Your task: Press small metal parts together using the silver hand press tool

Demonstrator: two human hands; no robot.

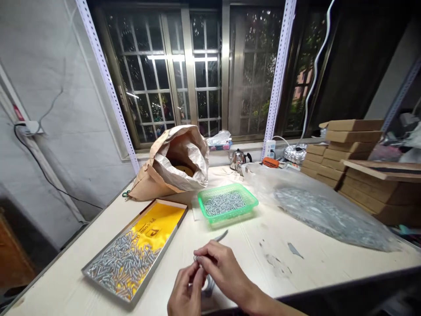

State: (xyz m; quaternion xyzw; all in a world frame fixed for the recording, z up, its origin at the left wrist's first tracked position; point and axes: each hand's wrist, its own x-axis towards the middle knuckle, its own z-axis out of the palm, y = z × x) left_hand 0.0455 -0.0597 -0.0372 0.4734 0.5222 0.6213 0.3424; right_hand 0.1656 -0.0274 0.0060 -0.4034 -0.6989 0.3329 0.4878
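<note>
My left hand and my right hand meet low in the middle of the view, above the front of the table. Between my right thumb and fingertips a small silvery metal part shows. My left fingers are pinched together just below it; whatever they grip is hidden. Part of a grey, curved object shows beneath my hands, its kind unclear. To the left lies a shallow tray lined in yellow, with many small metal parts in it. Beyond my hands a green basket holds similar parts.
A large open paper sack lies behind the tray. At right is a clear plastic bag of metallic pieces, with stacked cardboard boxes behind. A metal kettle and an orange object stand near the window.
</note>
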